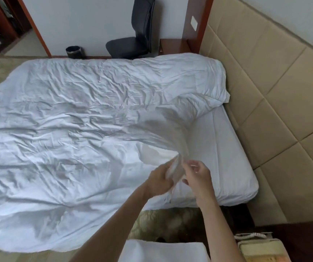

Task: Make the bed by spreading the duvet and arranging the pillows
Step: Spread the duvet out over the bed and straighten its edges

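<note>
Duvet [76, 120] rumpled over bed | L grip [159, 181] pinches its lifted corner | R grip [199, 173] curled, hold unclear

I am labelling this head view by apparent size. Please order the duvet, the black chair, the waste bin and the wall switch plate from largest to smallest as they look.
1. duvet, by far the largest
2. black chair
3. waste bin
4. wall switch plate

The last three stand far from the camera, so this is apparent size only.

No text, label, brand or number can be read anywhere
</note>
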A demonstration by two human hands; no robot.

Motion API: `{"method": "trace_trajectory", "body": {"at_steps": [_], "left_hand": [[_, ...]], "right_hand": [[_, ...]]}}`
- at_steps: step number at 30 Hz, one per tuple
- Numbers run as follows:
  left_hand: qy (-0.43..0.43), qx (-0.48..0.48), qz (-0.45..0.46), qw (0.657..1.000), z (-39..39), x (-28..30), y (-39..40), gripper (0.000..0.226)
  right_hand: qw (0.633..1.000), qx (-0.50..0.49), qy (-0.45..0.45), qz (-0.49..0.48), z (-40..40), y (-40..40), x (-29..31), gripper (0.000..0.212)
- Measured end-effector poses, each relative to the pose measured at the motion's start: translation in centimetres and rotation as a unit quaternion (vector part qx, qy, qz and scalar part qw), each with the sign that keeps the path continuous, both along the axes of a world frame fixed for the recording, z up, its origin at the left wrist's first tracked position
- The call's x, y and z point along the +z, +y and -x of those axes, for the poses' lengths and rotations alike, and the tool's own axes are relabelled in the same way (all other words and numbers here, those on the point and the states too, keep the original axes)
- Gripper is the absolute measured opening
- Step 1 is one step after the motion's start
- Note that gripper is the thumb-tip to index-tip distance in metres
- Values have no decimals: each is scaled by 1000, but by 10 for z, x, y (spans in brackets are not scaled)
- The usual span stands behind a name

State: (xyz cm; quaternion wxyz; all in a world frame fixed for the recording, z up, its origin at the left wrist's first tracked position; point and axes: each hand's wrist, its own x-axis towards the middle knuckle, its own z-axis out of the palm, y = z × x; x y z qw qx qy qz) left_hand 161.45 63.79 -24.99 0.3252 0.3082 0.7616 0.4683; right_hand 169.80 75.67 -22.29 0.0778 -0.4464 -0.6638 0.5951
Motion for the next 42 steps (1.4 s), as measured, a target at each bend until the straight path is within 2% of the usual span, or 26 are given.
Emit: {"method": "trace_trajectory", "body": {"at_steps": [3, 4, 6, 9, 12, 14, 15, 17, 19, 22, 23, 24, 26, 30, 32, 34, 36, 38, 40, 42], "left_hand": [[43, -191, 91, 976, -27, 6, 18, 62], [44, -225, 114, 967, -29, 5, 23, 61], [48, -266, 144, 952, -23, 4, 29, 60], [36, -306, 167, 937, -14, -5, 34, 54], [-71, -313, 129, 938, -2, -12, 35, 39], [-208, -270, 79, 937, 10, -15, 34, 23], [-278, -216, 58, 934, 16, -17, 32, 20], [-382, -74, 73, 918, 25, -31, 25, 32], [-422, 51, 143, 894, 36, -53, 17, 48], [-555, 154, 153, 803, 54, -74, 12, 82], [-587, 178, 138, 778, 60, -75, 17, 88], [-595, 206, 126, 767, 65, -76, 23, 88], [-553, 273, 107, 780, 71, -79, 34, 79], [-534, 356, -58, 765, 81, -87, 40, 45], [-478, 351, -85, 801, 88, -82, 44, 26], [-388, 319, -93, 860, 92, -69, 50, 23], [-270, 236, -93, 929, 94, -51, 55, 34], [-173, 119, -101, 972, 89, -30, 60, 39], [-93, -45, -99, 990, 81, -11, 66, 40], [-10, -218, -56, 974, 72, 1, 71, 46]], "right_hand": [[994, 50, -100, 18, -5, 26, -4, 73], [990, 67, -126, 7, -8, 30, -7, 74], [985, 75, -157, -21, -16, 36, -16, 54], [987, 53, -151, -34, -25, 34, -26, 20], [990, 4, -123, -67, -25, 28, -24, 13], [991, -41, -108, -73, -26, 27, -22, 14], [991, -64, -96, -69, -26, 26, -22, 16], [990, -100, -77, -57, -25, 23, -21, 16], [989, -120, -61, -59, -19, 18, -16, 19], [988, -114, -58, -83, -6, 9, -8, 20], [988, -110, -59, -92, -2, 5, -5, 20], [987, -109, -57, -101, 2, 3, -2, 20], [986, -114, -54, -110, 7, -3, 1, 21], [984, -96, -83, -122, 8, -7, 3, 25], [984, -56, -130, -108, 7, -5, 0, 33], [978, -36, -177, -109, 7, -4, -4, 47], [974, -55, -178, -128, 9, -4, -6, 62], [979, -95, -127, -125, 16, -5, -4, 75], [986, -149, -52, -56, 27, -7, 3, 75], [980, -194, 17, 38, 37, -5, 11, 70]]}}
